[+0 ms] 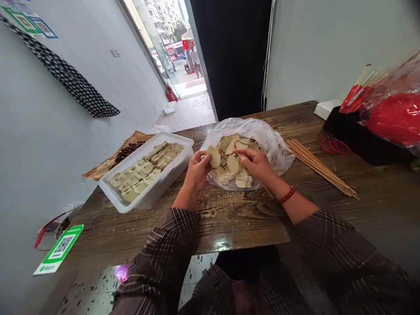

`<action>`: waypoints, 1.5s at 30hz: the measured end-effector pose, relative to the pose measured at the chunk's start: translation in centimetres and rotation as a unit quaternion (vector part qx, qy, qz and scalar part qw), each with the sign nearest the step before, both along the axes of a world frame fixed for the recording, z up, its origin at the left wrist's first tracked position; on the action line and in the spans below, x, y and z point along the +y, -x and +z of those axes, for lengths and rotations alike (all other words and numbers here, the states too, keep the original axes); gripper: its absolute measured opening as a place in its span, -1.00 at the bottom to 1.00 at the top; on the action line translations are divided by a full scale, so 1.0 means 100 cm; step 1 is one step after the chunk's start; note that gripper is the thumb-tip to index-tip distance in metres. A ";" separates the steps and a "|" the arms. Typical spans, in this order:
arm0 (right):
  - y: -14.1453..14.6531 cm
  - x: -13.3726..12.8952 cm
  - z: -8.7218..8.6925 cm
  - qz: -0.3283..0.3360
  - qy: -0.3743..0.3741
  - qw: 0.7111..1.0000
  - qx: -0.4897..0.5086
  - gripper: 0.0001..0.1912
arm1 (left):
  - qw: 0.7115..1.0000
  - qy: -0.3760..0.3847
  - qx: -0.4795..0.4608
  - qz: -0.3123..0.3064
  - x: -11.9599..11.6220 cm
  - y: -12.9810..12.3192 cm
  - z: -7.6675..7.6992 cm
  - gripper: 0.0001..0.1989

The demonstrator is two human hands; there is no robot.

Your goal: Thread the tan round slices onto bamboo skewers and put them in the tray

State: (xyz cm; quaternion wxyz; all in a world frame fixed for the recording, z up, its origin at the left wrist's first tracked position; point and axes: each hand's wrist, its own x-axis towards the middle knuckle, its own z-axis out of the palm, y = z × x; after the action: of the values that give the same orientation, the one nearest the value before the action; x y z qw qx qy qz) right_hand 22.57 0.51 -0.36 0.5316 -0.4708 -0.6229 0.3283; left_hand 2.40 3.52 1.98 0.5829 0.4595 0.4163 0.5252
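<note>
My left hand (pixel 198 168) pinches a thin, pale beige round slice (pixel 214 157) between thumb and fingers. Held in my right hand (pixel 257 164) is a thin wooden skewer (pixel 269 192), its tip close to the slice and apart from it. Beneath both hands, a clear plastic bag (pixel 278 151) lies open, full of loose slices (pixel 233 164) of the same kind. To the left stands a white plastic tub (pixel 152 199) with rows of skewered slices (pixel 139 175). A bundle of bare skewers (pixel 320 168) rests on the table to the right.
On the wooden table (pixel 226 218), red-handled scissors (pixel 335 145) lie beside a black container (pixel 354 135) with red-wrapped sticks and a red bag (pixel 395 118). Dark reddish items (pixel 129 151) sit on a patterned mat behind the tub. A QR-code card (pixel 61 249) stands at the left edge.
</note>
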 end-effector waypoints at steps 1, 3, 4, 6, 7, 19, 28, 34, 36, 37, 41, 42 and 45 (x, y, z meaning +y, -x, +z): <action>0.002 -0.003 0.001 0.015 0.004 1.000 -0.008 -0.58 | 1.000 0.002 -0.003 0.005 -0.001 0.004 -0.002 -0.55; 0.006 -0.008 0.003 0.040 0.014 0.999 -0.023 -0.57 | 1.000 0.007 -0.003 0.016 -0.002 0.010 -0.006 -0.54; 0.008 -0.011 0.004 0.050 0.020 0.998 -0.031 -0.57 | 1.000 0.011 -0.005 0.019 -0.002 0.013 -0.008 -0.54; 0.011 -0.015 0.004 0.062 0.026 0.997 -0.039 -0.57 | 1.000 0.018 -0.013 0.016 -0.003 0.017 -0.009 -0.53; 0.013 -0.016 0.003 0.066 0.027 0.997 -0.042 -0.58 | 1.000 0.020 -0.018 0.012 -0.004 0.018 -0.010 -0.51; 0.016 -0.029 -0.001 0.086 0.029 0.990 -0.104 -0.58 | 0.997 -0.021 0.027 0.064 -0.006 0.029 -0.013 -0.68; 0.018 -0.031 -0.001 0.079 -0.018 0.979 -0.187 -0.62 | 0.997 -0.036 0.007 0.070 -0.003 0.032 -0.009 -0.64; 0.017 -0.030 -0.006 0.082 -0.027 0.972 -0.217 -0.63 | 0.994 -0.057 0.018 0.094 -0.002 0.035 -0.007 -0.70; 0.017 -0.030 -0.007 0.084 -0.030 0.971 -0.222 -0.64 | 0.993 -0.059 0.020 0.098 -0.001 0.035 -0.007 -0.71; 0.017 -0.030 -0.007 0.086 -0.031 0.970 -0.224 -0.64 | 0.993 -0.060 0.020 0.098 -0.001 0.035 -0.007 -0.72; 0.018 -0.030 -0.007 0.093 -0.032 0.967 -0.234 -0.63 | 0.993 -0.068 0.020 0.095 -0.001 0.034 -0.008 -0.73; 0.018 -0.031 -0.007 0.094 -0.033 0.967 -0.234 -0.63 | 0.993 -0.070 0.022 0.095 -0.001 0.034 -0.008 -0.73; 0.018 -0.031 -0.007 0.094 -0.031 0.968 -0.230 -0.64 | 0.992 -0.076 0.033 0.096 -0.002 0.034 -0.008 -0.74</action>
State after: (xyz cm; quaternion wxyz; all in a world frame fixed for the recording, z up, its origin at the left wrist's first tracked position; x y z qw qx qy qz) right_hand 20.75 -2.57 -1.03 0.3550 -0.4565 -0.7798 0.2398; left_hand -0.97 3.32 1.23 0.4792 0.4777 0.4359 0.5935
